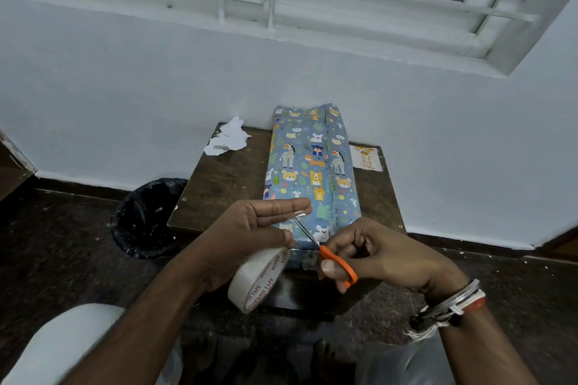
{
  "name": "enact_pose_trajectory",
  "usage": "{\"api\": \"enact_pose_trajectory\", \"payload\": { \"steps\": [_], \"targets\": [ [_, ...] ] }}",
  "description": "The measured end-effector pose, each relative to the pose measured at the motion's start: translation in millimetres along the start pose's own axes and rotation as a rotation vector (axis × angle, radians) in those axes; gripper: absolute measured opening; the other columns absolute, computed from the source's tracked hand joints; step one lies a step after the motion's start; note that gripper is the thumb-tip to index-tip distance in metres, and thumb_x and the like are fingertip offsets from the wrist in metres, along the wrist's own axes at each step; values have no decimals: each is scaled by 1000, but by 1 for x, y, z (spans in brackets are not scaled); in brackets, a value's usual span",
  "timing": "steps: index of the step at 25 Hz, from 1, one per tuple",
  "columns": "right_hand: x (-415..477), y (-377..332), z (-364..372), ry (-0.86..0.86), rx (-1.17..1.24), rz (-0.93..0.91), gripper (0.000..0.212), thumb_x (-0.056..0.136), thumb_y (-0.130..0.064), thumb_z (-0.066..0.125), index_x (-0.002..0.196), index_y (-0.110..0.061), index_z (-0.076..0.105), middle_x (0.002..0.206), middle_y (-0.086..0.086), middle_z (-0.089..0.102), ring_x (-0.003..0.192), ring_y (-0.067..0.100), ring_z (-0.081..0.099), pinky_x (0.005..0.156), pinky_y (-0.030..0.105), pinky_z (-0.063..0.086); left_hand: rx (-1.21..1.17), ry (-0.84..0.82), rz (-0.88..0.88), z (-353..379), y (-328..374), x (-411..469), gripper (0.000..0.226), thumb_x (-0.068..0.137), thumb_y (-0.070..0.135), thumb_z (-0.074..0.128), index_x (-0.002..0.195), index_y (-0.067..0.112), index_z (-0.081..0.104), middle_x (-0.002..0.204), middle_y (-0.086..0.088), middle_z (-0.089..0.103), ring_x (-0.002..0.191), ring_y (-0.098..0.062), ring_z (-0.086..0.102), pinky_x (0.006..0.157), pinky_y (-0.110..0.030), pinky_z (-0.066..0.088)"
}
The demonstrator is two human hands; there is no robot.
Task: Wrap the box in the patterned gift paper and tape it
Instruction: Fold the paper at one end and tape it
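Two hands work over the near end of the box (309,172), which lies lengthwise on a small dark wooden surface (225,184), its far end against the white wall. Blue gift paper (316,219) printed with cartoon animals and leaves covers every side of the box that shows.

The left hand (250,228) has its grip on a white tape roll (256,281) with red lettering, which hangs below the palm. Its upper fingers are stretched straight, with a short piece of clear tape (301,215) stuck at their tips.

The right hand (381,253) has its grip closed round the orange-handled scissors (328,254). The thin blades point up and left, and their tips reach the piece of tape. Bangles (453,300) and thread circle that wrist.

Torn white paper scraps (230,137) sit at the far left corner of the surface, and a small printed card (366,158) lies just right of the box. On the floor to the left stands a bin (147,219) lined with a black bag.
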State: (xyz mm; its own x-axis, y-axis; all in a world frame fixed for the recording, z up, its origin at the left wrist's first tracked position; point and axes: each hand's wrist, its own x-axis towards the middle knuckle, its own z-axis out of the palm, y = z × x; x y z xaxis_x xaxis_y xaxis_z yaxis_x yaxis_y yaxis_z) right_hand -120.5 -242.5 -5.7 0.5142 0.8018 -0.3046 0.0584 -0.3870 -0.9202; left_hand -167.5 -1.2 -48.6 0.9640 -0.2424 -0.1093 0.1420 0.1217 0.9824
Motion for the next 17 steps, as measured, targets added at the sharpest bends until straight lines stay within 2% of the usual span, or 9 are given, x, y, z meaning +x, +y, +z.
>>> {"api": "enact_pose_trajectory", "payload": {
  "steps": [6,11,13,17],
  "targets": [
    [-1,-1,0,8,-3,2,14,95,-13,72,86,-22,78,70,4,73,64,8,64,70,17,49,-13,-23,30,-2,-3,1,56,79,-1,66,130,21,68,131,1,70,118,-12,67,92,-26,57],
    [-1,-1,1,5,-9,10,15,94,-13,73,85,-22,78,70,4,73,63,7,63,69,17,49,-25,-13,-14,-3,-5,1,46,82,4,67,121,27,76,127,-4,72,106,-22,65,95,-35,52],
    [-1,-1,1,6,-15,12,12,94,-14,73,86,-21,78,69,3,73,63,9,63,70,18,49,-30,-22,-27,-2,-5,1,45,84,0,68,119,27,76,126,-3,73,110,-23,62,97,-36,49],
    [-2,-1,1,16,-21,22,9,94,-16,74,87,-18,79,68,5,72,62,11,62,69,18,48,-11,-30,-30,0,-3,1,51,91,-15,60,123,22,74,128,2,72,125,-17,62,98,-29,51]
  ]
}}
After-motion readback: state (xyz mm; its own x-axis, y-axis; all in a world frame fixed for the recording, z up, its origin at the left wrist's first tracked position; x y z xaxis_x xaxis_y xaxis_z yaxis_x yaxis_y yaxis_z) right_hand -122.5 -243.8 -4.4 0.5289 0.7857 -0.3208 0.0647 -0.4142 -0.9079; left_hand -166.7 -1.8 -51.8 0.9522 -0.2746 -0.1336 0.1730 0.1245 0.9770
